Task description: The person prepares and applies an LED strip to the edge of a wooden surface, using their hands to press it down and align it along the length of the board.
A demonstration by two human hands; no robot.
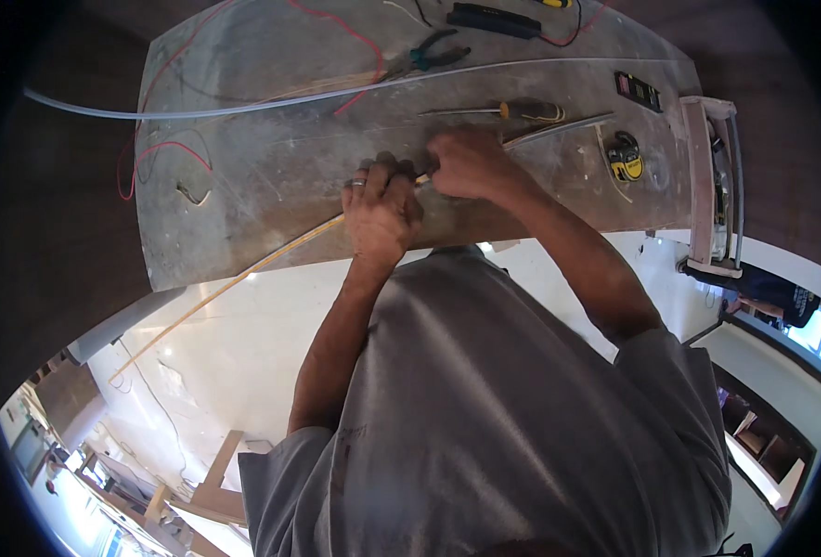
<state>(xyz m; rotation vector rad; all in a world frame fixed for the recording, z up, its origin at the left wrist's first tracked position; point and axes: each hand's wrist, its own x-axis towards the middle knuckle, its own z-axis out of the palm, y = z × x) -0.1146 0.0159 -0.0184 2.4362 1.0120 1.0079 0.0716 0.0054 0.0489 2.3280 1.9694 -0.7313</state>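
A long thin strip (271,252), yellowish at its left part, crosses the near part of the worktable and hangs past its edge. My left hand (380,209), with a ring on one finger, bends its fingers over the strip and presses it to the table. Just to the right, my right hand (471,165) is closed on the same strip, its fingertips close to the left hand. A short pale piece shows between the two hands. Beyond the right hand the strip continues as a narrow grey channel (563,127). What lies beneath the fingers is hidden.
On the worktable (271,167) lie a screwdriver (531,111), pliers (433,56), a yellow tape measure (625,158), a small black box (638,91) and red wire (373,56). A translucent tube (336,94) arcs across. A wooden tool tote (698,186) stands at the right edge.
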